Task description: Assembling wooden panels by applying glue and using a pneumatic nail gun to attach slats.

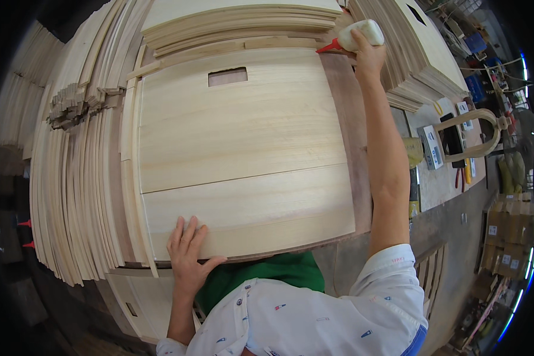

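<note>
A pale wooden panel [237, 136] with a rectangular cutout near its far edge lies flat in front of me. At its far right corner my right hand [369, 53] grips a white glue bottle [362, 34], tilted so that its red nozzle points left and down at the corner. My left hand [187, 249] rests on the panel's near left corner, fingers spread flat and thumb out to the side. A thin whitish line, likely glue, runs along the panel's left edge. Beside that edge lie narrow wooden strips [132, 160].
Bundles of long wooden strips [71, 196] fill the left side. Stacked panels stand at the far side [243, 29] and far right [403, 53]. Right of my arm, a bench holds an arched wooden frame [492, 127]. Cardboard boxes [507, 237] are piled farther right.
</note>
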The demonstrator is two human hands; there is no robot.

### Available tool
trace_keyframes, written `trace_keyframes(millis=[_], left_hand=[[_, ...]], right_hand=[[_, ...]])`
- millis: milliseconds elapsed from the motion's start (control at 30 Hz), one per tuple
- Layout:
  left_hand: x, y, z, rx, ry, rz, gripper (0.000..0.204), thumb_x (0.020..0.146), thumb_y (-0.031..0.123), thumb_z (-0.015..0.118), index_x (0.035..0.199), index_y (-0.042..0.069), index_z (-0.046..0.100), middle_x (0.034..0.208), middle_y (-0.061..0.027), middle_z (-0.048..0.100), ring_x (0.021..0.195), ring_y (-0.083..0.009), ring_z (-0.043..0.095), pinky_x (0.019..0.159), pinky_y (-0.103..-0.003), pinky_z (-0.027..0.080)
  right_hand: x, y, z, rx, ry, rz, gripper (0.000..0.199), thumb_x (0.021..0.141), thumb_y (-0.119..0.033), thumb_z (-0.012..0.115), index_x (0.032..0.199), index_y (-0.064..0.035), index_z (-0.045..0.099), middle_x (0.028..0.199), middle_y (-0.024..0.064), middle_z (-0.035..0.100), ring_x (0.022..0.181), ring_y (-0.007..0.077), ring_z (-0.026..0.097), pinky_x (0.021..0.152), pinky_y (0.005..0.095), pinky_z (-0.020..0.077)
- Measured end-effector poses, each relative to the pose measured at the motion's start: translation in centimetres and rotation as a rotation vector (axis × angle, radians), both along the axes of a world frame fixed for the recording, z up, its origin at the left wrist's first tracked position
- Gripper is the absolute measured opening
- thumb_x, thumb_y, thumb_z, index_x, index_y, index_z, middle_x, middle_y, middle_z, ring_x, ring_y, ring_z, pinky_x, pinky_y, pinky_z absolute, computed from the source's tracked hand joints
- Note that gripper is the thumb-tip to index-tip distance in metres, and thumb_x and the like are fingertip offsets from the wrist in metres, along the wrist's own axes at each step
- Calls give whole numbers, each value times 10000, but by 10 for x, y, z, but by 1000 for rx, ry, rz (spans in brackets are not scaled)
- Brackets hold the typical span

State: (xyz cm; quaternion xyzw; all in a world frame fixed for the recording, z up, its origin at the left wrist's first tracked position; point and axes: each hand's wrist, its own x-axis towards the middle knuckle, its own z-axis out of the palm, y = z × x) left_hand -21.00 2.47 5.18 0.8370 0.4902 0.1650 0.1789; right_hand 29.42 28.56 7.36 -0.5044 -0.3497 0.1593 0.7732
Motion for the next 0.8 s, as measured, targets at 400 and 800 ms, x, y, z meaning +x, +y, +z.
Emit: trace_keyframes(millis=[400, 800], left_hand=[[-1, -2, -1, -3, 4, 10, 784, 656, 461, 792, 1270, 20, 581, 1444, -139, 467, 1384, -359, 345, 1105, -509, 258], [-1, -3, -4, 23, -2, 1, 785, 660, 430, 796, 1285, 15, 568, 1454, -142, 455, 1393, -345, 331, 1116, -492, 248]], right_hand=[[-15, -65, 10, -171, -31, 55, 361, 818, -154, 722, 1096, 38, 593, 1016, 164, 647, 847, 304, 698, 581, 390, 633], [-17, -122, 14, -247, -22, 82, 341, 830, -183, 716, 1083, 18, 606, 983, 137, 662, 827, 275, 701, 561, 355, 620]])
